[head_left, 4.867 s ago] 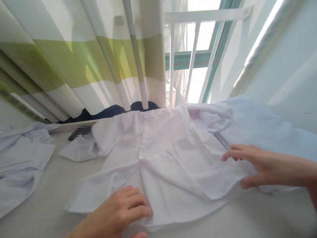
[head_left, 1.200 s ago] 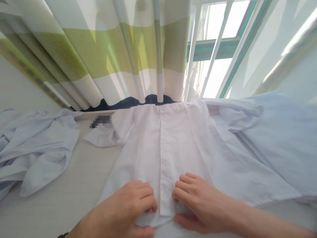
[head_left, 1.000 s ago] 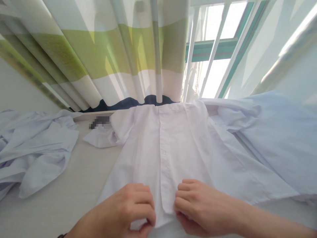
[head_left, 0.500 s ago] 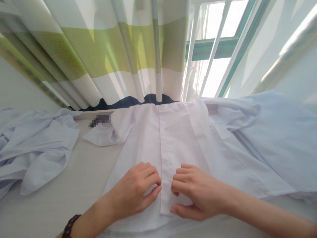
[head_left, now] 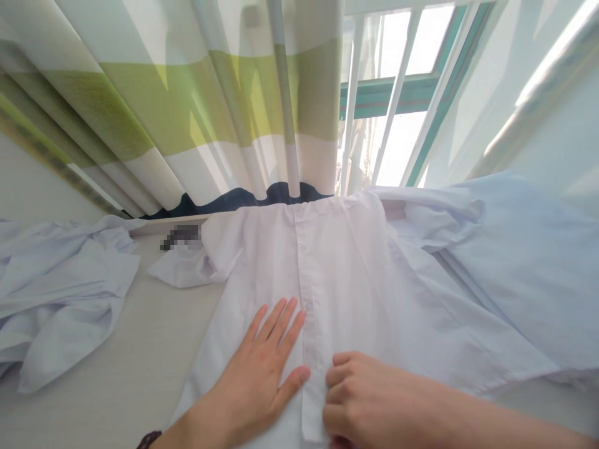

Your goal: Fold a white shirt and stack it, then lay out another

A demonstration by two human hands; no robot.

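Note:
A white button-front shirt (head_left: 346,274) lies spread out in front of me, its button placket running down the middle. My left hand (head_left: 269,368) rests flat on the shirt just left of the placket, fingers spread and holding nothing. To the right of the placket's lower end is my right hand (head_left: 353,396), its fingers curled closed at the shirt fabric. Its thumb is mostly hidden at the bottom edge of the view. The shirt's left short sleeve (head_left: 224,243) is laid outward, and the other sleeve (head_left: 440,212) is bunched on the right.
Another crumpled white garment (head_left: 79,280) lies on the pale surface (head_left: 140,349) at left. Pale bluish fabric (head_left: 528,262) covers the right side. A green-and-white curtain (head_left: 196,106) hangs behind, beside a barred window (head_left: 397,93). A blurred dark patch is near the left sleeve.
My left hand has gone from a loose pinch at the placket to lying flat with fingers spread. My right hand has moved lower and its fingers have closed.

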